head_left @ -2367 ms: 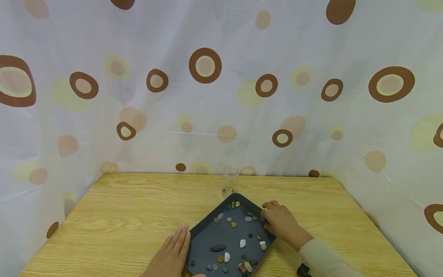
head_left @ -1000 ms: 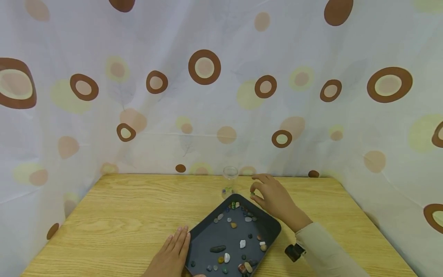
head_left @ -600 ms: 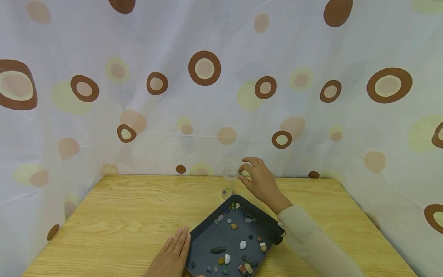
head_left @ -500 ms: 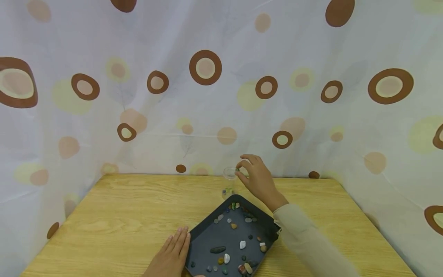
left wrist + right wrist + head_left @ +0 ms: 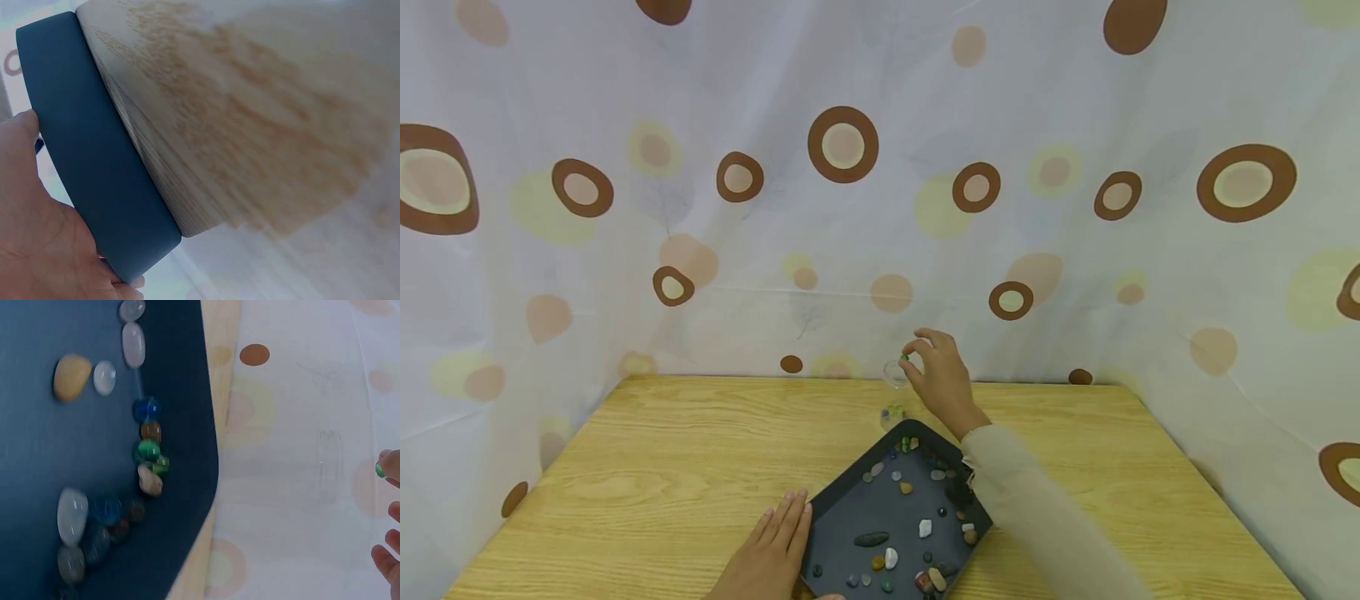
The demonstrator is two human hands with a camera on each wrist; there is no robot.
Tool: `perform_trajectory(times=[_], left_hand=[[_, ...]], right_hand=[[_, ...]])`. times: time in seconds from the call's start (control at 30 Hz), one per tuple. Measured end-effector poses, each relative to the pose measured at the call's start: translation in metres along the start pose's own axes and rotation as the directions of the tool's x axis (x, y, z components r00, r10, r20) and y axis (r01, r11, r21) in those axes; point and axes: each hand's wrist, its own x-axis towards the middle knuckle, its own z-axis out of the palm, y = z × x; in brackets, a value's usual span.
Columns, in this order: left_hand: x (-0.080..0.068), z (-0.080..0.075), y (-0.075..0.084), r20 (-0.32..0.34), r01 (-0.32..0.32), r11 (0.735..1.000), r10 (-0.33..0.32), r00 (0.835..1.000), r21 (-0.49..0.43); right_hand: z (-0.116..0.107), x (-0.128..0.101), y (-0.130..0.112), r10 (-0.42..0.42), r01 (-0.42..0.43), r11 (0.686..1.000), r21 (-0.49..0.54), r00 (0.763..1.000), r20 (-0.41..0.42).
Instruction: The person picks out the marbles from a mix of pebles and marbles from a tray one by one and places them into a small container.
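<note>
A black tray [image 5: 842,508] of pebbles and marbles stands with one corner toward the back. In the head view my left hand [image 5: 767,550] lies with straight fingers along the tray's left wall, its thumb at the near side. My right hand [image 5: 942,379] pinches a small green marble [image 5: 379,469] between thumb and forefinger. It holds the marble at the mouth of a clear jar [image 5: 895,377], behind the tray. A few green and blue marbles [image 5: 892,412] lie in the jar's bottom. In the right wrist view the jar shows only faintly.
The tray holds a long dark stone [image 5: 871,539], white stones [image 5: 925,527] and a cluster of green marbles [image 5: 148,451] near its back corner. A wooden table [image 5: 685,467] extends around it. A patterned curtain [image 5: 737,250] hangs behind the table edge.
My right hand has gone from the tray's right wall up and left to the jar's mouth, a small green marble in its fingertips. The left hand has stayed against the tray.
</note>
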Motion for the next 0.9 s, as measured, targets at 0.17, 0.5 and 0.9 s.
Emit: perform_trajectory(times=[0.17, 0.5, 0.9], left_hand=[[-0.001, 0.0, 0.001, -0.018, -0.02, 0.998, 0.021, 1.0, 0.061], [-0.002, 0.001, 0.0, -0.038, -0.028, 0.996, 0.031, 0.999, 0.082], [-0.001, 0.001, 0.0, -0.03, -0.023, 0.998, 0.026, 0.999, 0.066]], right_hand=[[0.011, -0.001, 0.003, 0.097, -0.099, 0.994, 0.048, 0.995, 0.032], [0.021, -0.006, 0.005, 0.152, -0.156, 0.987, 0.034, 0.984, 0.088], [0.018, -0.005, 0.004, 0.159, -0.163, 0.986, 0.029, 0.981, 0.113]])
